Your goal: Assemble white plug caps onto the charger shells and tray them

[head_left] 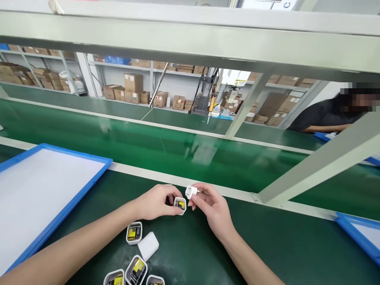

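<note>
Between thumb and fingers, my left hand grips a small white charger housing, its open end showing yellow and black electronic parts inside. Close beside it, my right hand pinches a white plug cap with metal prongs. The cap and the housing are apart, with a small gap between them. Below my left forearm, several similar open housings lie on the green table, among them one upper housing and one lower housing. A white housing lies among them with its plain side showing.
At the left lies a blue-framed white tray; another blue-edged tray is at the right. A green conveyor belt runs behind the table. A slanted metal post stands at the right. Across the belt, a person sits near shelves of cardboard boxes.
</note>
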The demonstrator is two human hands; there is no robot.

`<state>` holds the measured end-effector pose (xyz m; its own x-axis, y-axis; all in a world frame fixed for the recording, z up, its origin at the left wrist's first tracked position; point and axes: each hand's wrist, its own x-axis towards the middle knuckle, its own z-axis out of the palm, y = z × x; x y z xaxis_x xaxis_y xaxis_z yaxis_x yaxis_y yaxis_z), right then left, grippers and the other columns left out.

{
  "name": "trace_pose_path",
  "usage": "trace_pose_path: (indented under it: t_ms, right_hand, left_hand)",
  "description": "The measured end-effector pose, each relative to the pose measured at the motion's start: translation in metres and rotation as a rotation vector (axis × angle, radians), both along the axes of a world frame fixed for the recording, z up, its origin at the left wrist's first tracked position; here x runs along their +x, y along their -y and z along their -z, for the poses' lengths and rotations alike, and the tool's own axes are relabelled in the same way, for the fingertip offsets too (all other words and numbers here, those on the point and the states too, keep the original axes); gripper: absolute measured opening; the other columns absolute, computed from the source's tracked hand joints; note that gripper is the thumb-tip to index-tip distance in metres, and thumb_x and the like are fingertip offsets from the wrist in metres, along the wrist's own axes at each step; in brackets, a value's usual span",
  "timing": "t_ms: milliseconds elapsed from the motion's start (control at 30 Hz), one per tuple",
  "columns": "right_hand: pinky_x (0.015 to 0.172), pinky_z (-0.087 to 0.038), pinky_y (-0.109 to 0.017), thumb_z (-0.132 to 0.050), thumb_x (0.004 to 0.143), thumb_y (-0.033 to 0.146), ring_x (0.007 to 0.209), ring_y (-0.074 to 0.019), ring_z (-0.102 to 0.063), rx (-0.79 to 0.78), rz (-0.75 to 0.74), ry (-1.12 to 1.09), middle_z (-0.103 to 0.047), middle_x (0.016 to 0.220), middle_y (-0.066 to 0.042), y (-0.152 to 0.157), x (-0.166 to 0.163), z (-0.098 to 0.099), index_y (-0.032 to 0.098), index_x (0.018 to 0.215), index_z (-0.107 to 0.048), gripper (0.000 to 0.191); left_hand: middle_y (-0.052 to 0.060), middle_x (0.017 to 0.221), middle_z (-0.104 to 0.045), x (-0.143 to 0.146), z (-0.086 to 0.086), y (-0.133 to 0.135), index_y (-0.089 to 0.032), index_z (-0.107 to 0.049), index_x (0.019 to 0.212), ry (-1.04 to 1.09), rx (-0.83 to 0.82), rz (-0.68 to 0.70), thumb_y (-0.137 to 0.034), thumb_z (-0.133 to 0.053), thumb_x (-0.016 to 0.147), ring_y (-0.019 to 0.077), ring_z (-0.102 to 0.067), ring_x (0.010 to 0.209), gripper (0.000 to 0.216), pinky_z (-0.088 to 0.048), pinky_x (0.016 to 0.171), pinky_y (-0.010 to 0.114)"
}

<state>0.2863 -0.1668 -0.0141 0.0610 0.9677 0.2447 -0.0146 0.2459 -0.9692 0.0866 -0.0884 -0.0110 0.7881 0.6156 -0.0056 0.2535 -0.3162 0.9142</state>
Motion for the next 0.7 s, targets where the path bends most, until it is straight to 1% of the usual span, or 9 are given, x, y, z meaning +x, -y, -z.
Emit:
trace_pose_path:
  t_ms: [100,200,267,333,433,500,533,600,700]
  right_hand:
    - [0.064,-0.056,-0.031,-0.078,0.088,0.041,0.071,-0.0170,-0.064,-0.014,0.029,0.073,-0.066,0.093,-0.005,-0.001,0.009,-0.013,0.022,0.100,-0.071,0.023]
    - [0.058,-0.055,-0.029,-0.078,0.088,0.044,0.062,-0.0150,-0.061,-0.134,0.052,0.089,-0.064,0.082,-0.002,-0.002,0.013,-0.027,0.021,0.102,-0.071,0.028]
    - [0.058,-0.054,-0.028,-0.079,0.087,0.044,0.060,-0.0146,-0.062,-0.272,0.019,0.081,-0.063,0.077,-0.001,-0.002,0.014,-0.036,0.020,0.104,-0.071,0.031]
    - [0.062,-0.056,-0.028,-0.080,0.085,0.044,0.066,-0.0158,-0.065,-0.390,-0.050,0.084,-0.065,0.081,-0.003,-0.001,0.012,-0.041,0.018,0.105,-0.071,0.033]
    - [0.068,-0.058,-0.030,-0.079,0.085,0.039,0.070,-0.0176,-0.067,-0.464,-0.104,0.219,-0.067,0.088,-0.005,0.000,0.008,-0.043,0.018,0.107,-0.070,0.032]
    - [0.069,-0.057,-0.031,-0.075,0.087,0.034,0.073,-0.0184,-0.067,-0.408,-0.086,0.424,-0.067,0.092,-0.005,0.002,0.004,-0.042,0.019,0.107,-0.070,0.025]
    - [0.069,-0.056,-0.031,-0.072,0.089,0.032,0.074,-0.0183,-0.066,-0.334,-0.063,0.553,-0.066,0.094,-0.005,0.003,0.002,-0.040,0.020,0.106,-0.070,0.021]
    - [0.067,-0.053,-0.030,-0.064,0.096,0.031,0.075,-0.0175,-0.063,-0.137,-0.017,0.818,-0.063,0.097,-0.005,0.005,-0.002,-0.035,0.021,0.108,-0.069,0.016]
    - [0.059,-0.046,-0.028,-0.050,0.106,0.034,0.068,-0.0159,-0.058,0.154,0.052,1.146,-0.061,0.090,-0.006,0.004,-0.004,-0.023,0.018,0.112,-0.065,0.023]
  left_hand:
    - [-0.003,0.078,-0.061,0.011,0.009,-0.008,-0.018,-0.069,0.097,0.090,0.036,0.044,-0.031,-0.078,0.074,0.0116,-0.055,0.070,0.028,-0.041,0.064,0.023]
    - [-0.004,0.076,-0.059,0.012,0.016,-0.012,-0.018,-0.069,0.094,0.130,0.022,0.074,-0.031,-0.079,0.073,0.0111,-0.053,0.069,0.027,-0.041,0.064,0.022]
    - [-0.004,0.076,-0.059,0.011,0.019,-0.014,-0.018,-0.068,0.093,0.141,0.052,0.076,-0.031,-0.078,0.074,0.0113,-0.054,0.069,0.026,-0.042,0.065,0.023]
    - [-0.003,0.079,-0.060,0.011,0.021,-0.014,-0.019,-0.065,0.091,0.145,0.105,0.078,-0.031,-0.076,0.074,0.0118,-0.055,0.071,0.023,-0.042,0.066,0.023]
    - [-0.004,0.082,-0.059,0.013,0.022,-0.012,-0.020,-0.058,0.082,0.118,0.190,0.047,-0.030,-0.075,0.073,0.0129,-0.055,0.074,0.022,-0.040,0.065,0.024]
    - [-0.005,0.081,-0.057,0.016,0.021,-0.011,-0.021,-0.052,0.078,0.082,0.210,0.020,-0.032,-0.075,0.073,0.0127,-0.053,0.072,0.025,-0.037,0.062,0.024]
    - [-0.005,0.080,-0.056,0.016,0.020,-0.011,-0.021,-0.050,0.076,0.068,0.208,0.013,-0.033,-0.074,0.073,0.0124,-0.052,0.071,0.027,-0.036,0.060,0.024]
    - [-0.005,0.078,-0.054,0.018,0.019,-0.011,-0.021,-0.048,0.075,0.050,0.201,0.009,-0.034,-0.072,0.074,0.0120,-0.050,0.068,0.028,-0.034,0.058,0.024]
    - [-0.005,0.076,-0.052,0.018,0.017,-0.011,-0.021,-0.045,0.074,0.031,0.212,0.006,-0.030,-0.070,0.071,0.0121,-0.049,0.067,0.026,-0.033,0.058,0.025]
